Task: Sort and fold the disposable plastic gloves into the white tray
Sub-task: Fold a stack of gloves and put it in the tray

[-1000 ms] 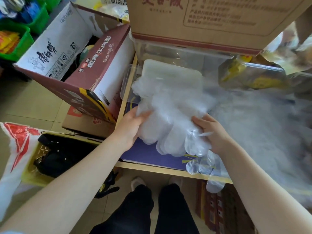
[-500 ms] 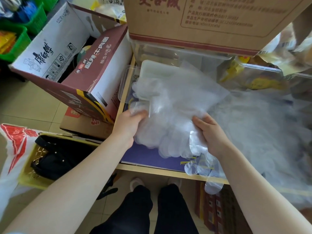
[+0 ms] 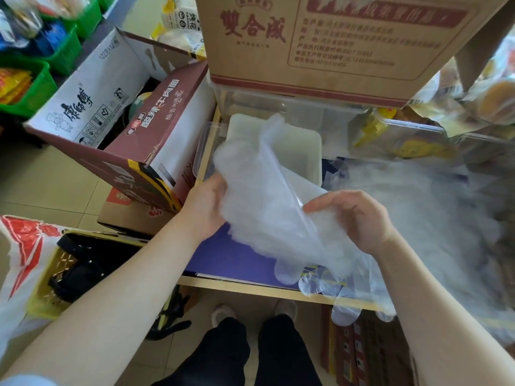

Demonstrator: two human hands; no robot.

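At the left, the left hand (image 3: 207,207) is gripping the near left edge of a stack of clear gloves (image 3: 267,207), thumb on top, holding it up over the purple tabletop (image 3: 223,257). The top sheet is lifting in a loose flap toward the far side, partly covering the white tray (image 3: 303,151), which is sitting just beyond the stack on the table. Moving right, the right hand (image 3: 356,215) is pinching the stack's right side with curled fingers, while glove fingers are dangling over the near table edge (image 3: 250,288). Further right, a big loose heap of gloves (image 3: 434,215) is spreading across the table. The film looks slippery and light, so the stack is likely to be sliding apart or shedding single gloves off the near edge if either pinch is loosening, and the raised flap could be folding crooked. How many gloves are in the stack is hard to tell, since the layers are blurring together; the tray's near side is hiding behind them, and the heap is running out of view at the right.
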